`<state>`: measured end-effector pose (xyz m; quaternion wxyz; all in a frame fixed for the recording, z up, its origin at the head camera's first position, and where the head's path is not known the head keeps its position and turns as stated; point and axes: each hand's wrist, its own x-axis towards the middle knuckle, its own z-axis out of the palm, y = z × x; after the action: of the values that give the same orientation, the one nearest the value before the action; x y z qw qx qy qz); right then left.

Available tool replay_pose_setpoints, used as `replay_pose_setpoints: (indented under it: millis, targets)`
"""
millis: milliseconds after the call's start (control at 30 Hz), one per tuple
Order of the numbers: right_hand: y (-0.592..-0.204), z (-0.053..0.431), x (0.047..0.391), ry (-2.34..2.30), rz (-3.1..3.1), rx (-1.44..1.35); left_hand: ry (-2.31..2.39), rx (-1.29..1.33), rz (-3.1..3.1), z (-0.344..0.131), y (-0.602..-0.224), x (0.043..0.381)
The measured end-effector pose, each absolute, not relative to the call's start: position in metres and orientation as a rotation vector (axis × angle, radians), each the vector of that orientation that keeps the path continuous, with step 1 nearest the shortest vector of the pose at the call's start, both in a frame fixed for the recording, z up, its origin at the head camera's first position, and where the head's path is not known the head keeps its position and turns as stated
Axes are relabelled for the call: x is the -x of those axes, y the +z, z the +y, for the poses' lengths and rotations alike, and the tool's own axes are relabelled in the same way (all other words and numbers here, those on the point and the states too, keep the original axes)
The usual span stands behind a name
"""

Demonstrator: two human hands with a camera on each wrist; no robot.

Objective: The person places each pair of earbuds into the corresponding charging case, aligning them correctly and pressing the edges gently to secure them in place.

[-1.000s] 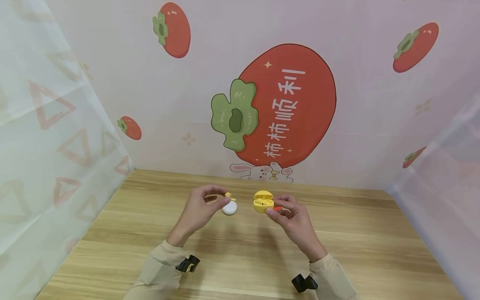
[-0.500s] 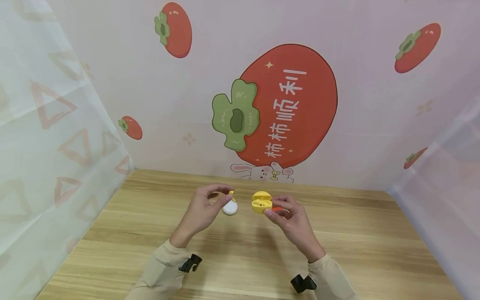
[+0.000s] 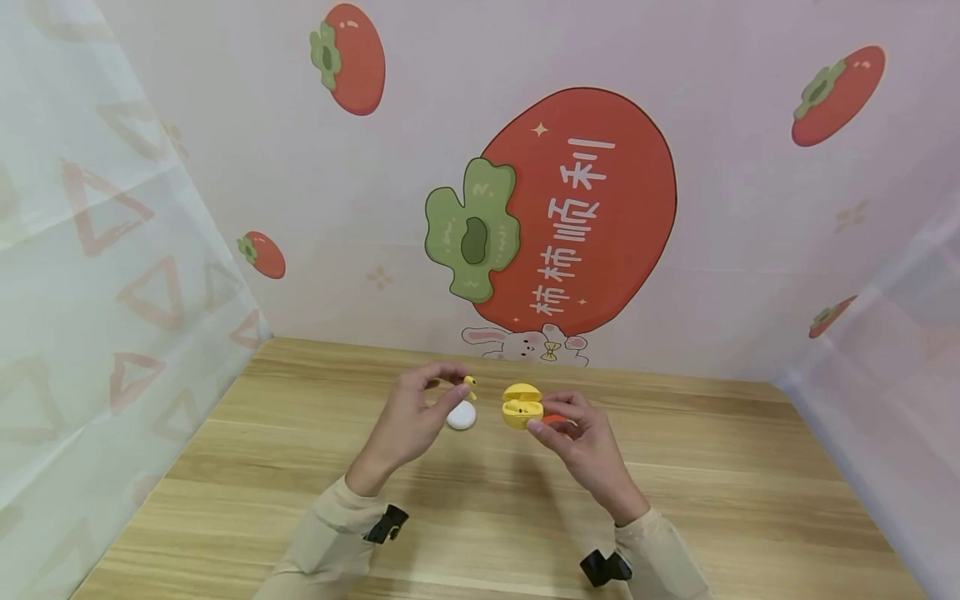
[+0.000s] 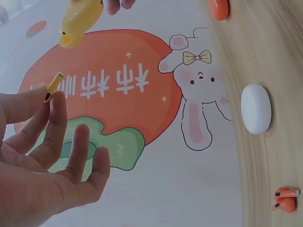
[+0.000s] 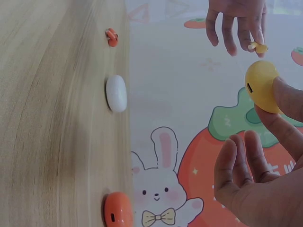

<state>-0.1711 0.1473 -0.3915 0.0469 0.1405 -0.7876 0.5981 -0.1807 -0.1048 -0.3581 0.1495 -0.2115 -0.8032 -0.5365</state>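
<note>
My left hand (image 3: 408, 421) pinches a yellow earbud (image 3: 470, 387) between thumb and forefinger, its other fingers spread in the left wrist view. The earbud's stem (image 4: 57, 81) points away from the fingertips there. Just to the right, my right hand (image 3: 588, 450) holds a yellow earbud case (image 3: 522, 417) by its side, with the lid raised. Something yellow with a dark spot sits inside the case, apparently another earbud. A small gap separates the pinched earbud from the case. From the right wrist, only the case's rounded outside and a dark slot (image 5: 250, 88) show.
On the wooden table (image 3: 465, 517) lies a white oval case (image 4: 256, 109), below the left fingertips in the head view. An orange case (image 5: 118, 210) is partly hidden behind the right hand. Orange earbuds (image 4: 285, 199) lie beyond the white case. A printed backdrop (image 3: 720, 208) rises behind.
My left fingers have turned the yellow earbud, so its stem now points more downward, and moved slightly right. The right hand has brought the case a little to the left.
</note>
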Motion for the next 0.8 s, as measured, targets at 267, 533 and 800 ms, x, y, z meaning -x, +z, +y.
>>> replay_pose_setpoints:
  millis: [267,533,800]
  targets:
    - [-0.393,0.146,0.171,1.812,-2.398,-0.439,-1.419,0.661,-2.3,-0.099,-0.353,0.177]
    - [-0.395,0.144,0.172,1.815,-2.393,-0.455,-1.3,0.729,-2.252,-0.088,-0.347,0.175]
    - [-0.397,0.141,0.172,1.809,-2.395,-0.46,-1.212,0.743,-2.25,-0.075,-0.346,0.174]
